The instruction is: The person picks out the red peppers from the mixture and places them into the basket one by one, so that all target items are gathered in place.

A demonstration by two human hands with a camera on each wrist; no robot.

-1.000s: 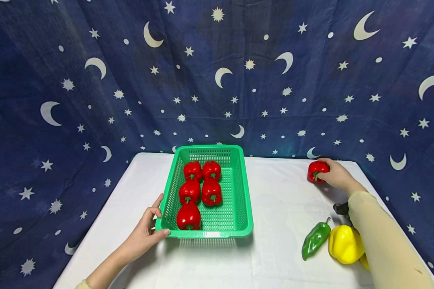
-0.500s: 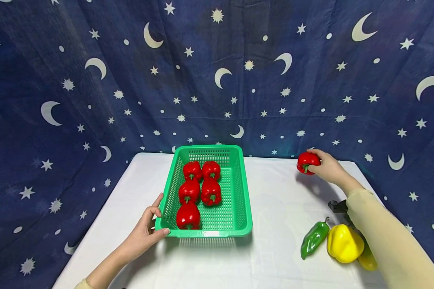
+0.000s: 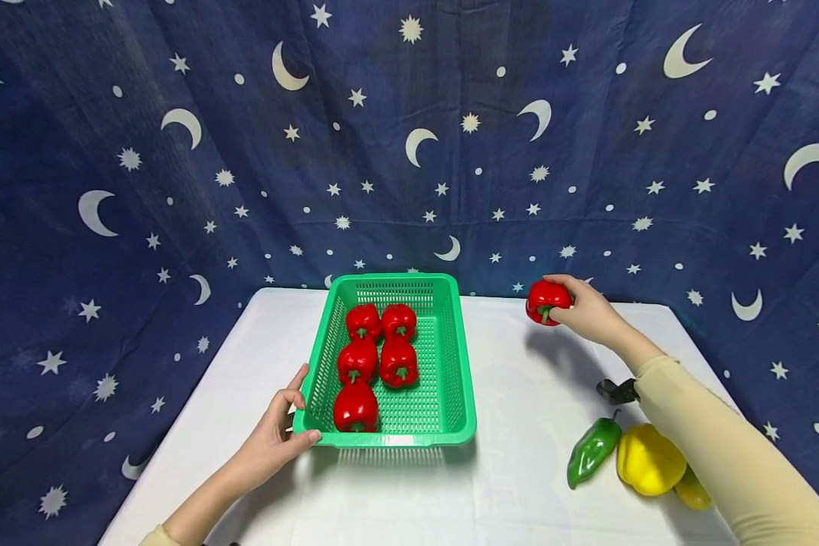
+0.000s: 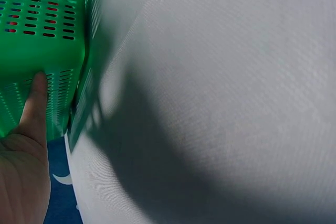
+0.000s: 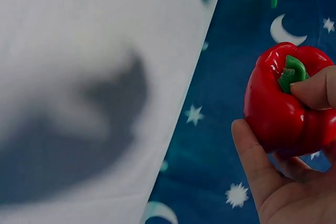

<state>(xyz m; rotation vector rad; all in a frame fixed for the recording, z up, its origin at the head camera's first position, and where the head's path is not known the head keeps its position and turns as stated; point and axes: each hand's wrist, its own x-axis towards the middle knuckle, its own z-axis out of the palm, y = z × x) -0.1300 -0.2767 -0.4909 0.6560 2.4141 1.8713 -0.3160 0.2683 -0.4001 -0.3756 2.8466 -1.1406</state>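
My right hand point(image 3: 587, 309) holds a red bell pepper point(image 3: 548, 302) above the back right of the table, its shadow falling on the cloth below. In the right wrist view the thumb point(image 5: 317, 88) lies by the green stem, with fingers beneath the pepper point(image 5: 286, 114). At the near left corner of a green plastic basket point(image 3: 469, 379), my left hand point(image 3: 273, 436) grips the rim between thumb and fingers. Several red bell peppers point(image 3: 358, 360) lie in the basket's left and middle part. The left wrist view shows one digit against the basket wall point(image 4: 47, 51).
Right of the basket lie a green pepper point(image 3: 594, 453) and a yellow bell pepper point(image 3: 651, 459), with another yellow item point(image 3: 692, 489) partly behind it. A dark object point(image 3: 614, 391) shows beside the right sleeve. A blue star-and-moon cloth point(image 3: 409, 152) hangs behind the white table point(image 3: 519, 485).
My right hand has lifted the red bell pepper off the table and carried it left toward the basket. The left hand stays on the basket corner.
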